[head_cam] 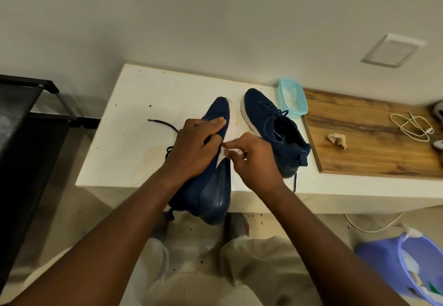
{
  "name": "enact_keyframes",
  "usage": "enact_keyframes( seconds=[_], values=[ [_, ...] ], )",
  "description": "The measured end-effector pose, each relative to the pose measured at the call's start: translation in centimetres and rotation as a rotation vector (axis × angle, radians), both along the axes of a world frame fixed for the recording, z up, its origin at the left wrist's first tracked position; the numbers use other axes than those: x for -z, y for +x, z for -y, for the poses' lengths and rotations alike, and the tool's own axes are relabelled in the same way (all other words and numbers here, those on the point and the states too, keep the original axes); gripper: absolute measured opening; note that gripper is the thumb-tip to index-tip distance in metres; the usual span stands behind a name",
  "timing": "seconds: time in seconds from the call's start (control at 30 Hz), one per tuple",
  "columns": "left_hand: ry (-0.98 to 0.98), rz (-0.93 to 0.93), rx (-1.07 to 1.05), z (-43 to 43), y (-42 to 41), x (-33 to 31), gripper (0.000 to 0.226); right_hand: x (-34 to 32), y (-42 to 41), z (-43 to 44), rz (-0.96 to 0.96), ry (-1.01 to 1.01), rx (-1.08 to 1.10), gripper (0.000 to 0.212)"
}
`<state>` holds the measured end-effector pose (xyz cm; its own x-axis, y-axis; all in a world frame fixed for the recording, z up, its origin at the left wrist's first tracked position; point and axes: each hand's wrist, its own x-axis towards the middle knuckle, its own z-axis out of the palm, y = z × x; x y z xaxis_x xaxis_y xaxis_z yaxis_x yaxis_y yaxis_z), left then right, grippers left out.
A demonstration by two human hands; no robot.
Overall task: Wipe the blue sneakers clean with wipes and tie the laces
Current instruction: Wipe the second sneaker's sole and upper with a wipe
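One blue sneaker (211, 185) lies tipped on its side at the front edge of the white table (134, 137), its heel hanging past the edge. My left hand (196, 145) grips its upper, fingers spread over the blue fabric. My right hand (254, 159) pinches a white wipe (231, 151) against the white sole. The second blue sneaker (275, 128) stands upright to the right, laces loose. A dark lace (163, 123) trails left across the table.
A light-blue tub of wipes (292, 99) sits behind the second sneaker. On the wooden board (371, 142) lie a crumpled used wipe (338, 139) and a white cable (412, 125). A purple bucket (412, 265) stands on the floor at right, a black rack (28, 123) at left.
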<state>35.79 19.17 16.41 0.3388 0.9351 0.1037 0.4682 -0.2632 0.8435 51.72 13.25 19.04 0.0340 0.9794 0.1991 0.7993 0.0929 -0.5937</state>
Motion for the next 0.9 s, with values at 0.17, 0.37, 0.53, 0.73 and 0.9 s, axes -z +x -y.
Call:
enact_keyframes(
  seconds=[0.17,0.37,0.53,0.73,0.9],
  values=[
    [-0.005,-0.003,0.014,0.1,0.6,0.1,0.051,-0.7,0.9,-2.1,-0.067,0.084,0.032,0.011],
    [-0.009,0.006,0.003,-0.1,0.3,0.6,0.054,0.5,-0.6,0.3,-0.093,0.000,0.083,0.014],
    [-0.013,0.019,-0.005,0.1,0.6,0.1,0.054,0.9,0.1,1.2,-0.124,0.001,0.037,0.018],
    [0.030,0.016,-0.038,0.5,1.3,0.4,0.056,-0.5,0.9,-5.9,-0.136,0.158,0.185,0.018],
    [0.092,0.014,-0.054,1.0,1.9,-0.4,0.053,-2.4,1.3,-11.9,-0.004,-0.008,0.157,0.019]
  ],
)
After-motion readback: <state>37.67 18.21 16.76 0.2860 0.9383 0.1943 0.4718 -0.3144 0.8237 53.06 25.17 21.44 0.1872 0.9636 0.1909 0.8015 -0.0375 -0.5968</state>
